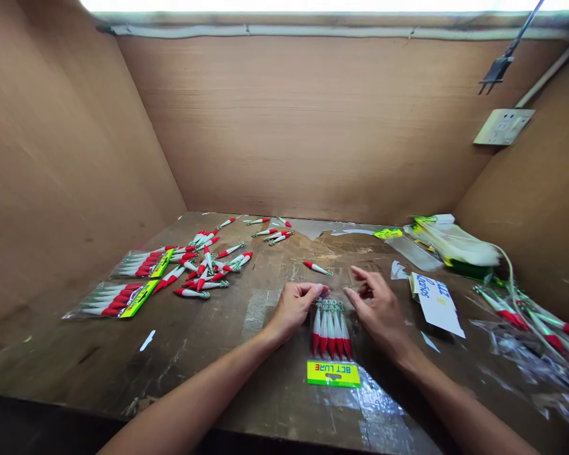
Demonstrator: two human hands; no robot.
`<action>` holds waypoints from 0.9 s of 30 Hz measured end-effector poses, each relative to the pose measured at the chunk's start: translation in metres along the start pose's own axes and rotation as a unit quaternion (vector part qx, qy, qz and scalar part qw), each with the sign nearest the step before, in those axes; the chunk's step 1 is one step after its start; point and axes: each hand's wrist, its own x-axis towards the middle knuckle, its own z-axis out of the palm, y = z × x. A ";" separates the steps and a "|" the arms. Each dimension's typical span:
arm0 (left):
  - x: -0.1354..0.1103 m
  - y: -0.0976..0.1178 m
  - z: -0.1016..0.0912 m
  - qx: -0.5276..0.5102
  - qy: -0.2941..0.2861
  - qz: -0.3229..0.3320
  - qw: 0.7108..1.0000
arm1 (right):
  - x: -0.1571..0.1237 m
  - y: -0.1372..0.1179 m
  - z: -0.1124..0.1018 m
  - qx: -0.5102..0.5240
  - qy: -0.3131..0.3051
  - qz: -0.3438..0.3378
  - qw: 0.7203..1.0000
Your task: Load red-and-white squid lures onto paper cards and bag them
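A clear packet of fishing lures (330, 332) lies before me, its several red-and-white lures side by side with red tips toward me. Its yellow-green header card (334, 373) faces my side and reads upside down. At the packet's far left corner, my left hand (291, 308) pinches the plastic between thumb and forefinger. My right hand (379, 309) hovers by the far right corner with thumb and fingers apart; whether it touches the film is hard to see. Just beyond both hands lies a single loose lure (317, 268).
Loose lures (208, 268) are heaped at left, beside two filled packets (118, 300). Empty header bags (455, 243) are stacked at back right, near a handwritten white card (439, 303). More lures (545, 325) lie far right. Wooden panels enclose the table; a plug (496, 71) hangs above.
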 end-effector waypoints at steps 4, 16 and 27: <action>-0.006 0.010 0.002 0.102 -0.011 0.089 0.991 | 0.007 -0.022 0.002 -0.118 -0.015 -0.215 0.969; -0.017 0.025 0.001 0.293 -0.019 0.125 0.948 | 0.031 -0.042 0.012 -0.401 -0.166 -0.324 0.840; -0.020 0.029 0.002 0.313 -0.035 0.126 0.941 | 0.025 -0.030 -0.001 -0.244 -0.205 -0.279 0.906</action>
